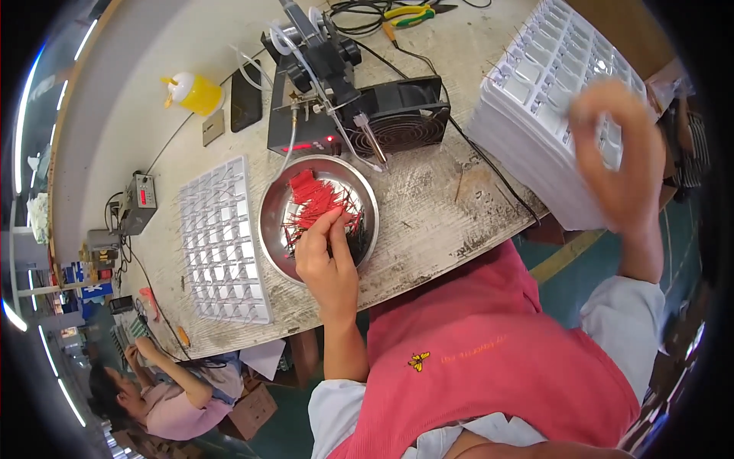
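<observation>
**Left hand at a round, shiny metal bowl of thin red wires**

The thin red wires (312, 200) lay heaped in the round, shiny metal bowl (367, 195). There the left hand's (327, 260) thumb and forefinger nearly met; whether they gripped one could not be told. Well right of the bowl, the blurred right hand (636, 157) curled above stacked white plastic trays (524, 145), any hold unclear. Tangling might have dragged several wires out together. The slim metal-tipped iron (371, 141), beside the bowl, risked burns if hot. Nearer the wearer, a crimson apron (489, 375) bore orange lettering, not clearly legible.
</observation>
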Demonstrator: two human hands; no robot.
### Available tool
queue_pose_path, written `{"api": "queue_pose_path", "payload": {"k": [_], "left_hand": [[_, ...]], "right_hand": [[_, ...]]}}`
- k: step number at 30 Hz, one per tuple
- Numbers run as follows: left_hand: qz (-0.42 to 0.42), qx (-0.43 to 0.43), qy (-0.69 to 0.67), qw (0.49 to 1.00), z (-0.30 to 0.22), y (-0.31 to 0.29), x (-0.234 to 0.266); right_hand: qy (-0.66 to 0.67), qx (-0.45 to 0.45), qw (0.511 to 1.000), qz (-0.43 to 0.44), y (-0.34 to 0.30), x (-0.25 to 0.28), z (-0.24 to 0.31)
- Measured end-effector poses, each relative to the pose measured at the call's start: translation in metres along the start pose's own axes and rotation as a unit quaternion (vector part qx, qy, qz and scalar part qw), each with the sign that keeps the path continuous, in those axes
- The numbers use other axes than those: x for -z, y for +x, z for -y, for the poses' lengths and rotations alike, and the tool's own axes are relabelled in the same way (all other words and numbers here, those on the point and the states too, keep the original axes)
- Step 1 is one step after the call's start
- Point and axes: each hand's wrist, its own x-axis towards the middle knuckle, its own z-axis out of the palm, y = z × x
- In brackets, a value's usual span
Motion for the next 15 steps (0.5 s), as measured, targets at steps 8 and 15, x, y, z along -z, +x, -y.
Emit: {"api": "queue_pose_path", "payload": {"k": [8, 15], "left_hand": [[-0.011, -0.098, 0.047, 0.994, -0.002, 0.001, -0.003], [-0.016, -0.134, 0.055, 0.989, -0.007, 0.002, -0.007]], "right_hand": [[0.258, -0.088, 0.95, 0.151, -0.056, -0.071, 0.036], [0.424, -0.317, 0.836, 0.145, -0.071, -0.112, 0.054]]}}
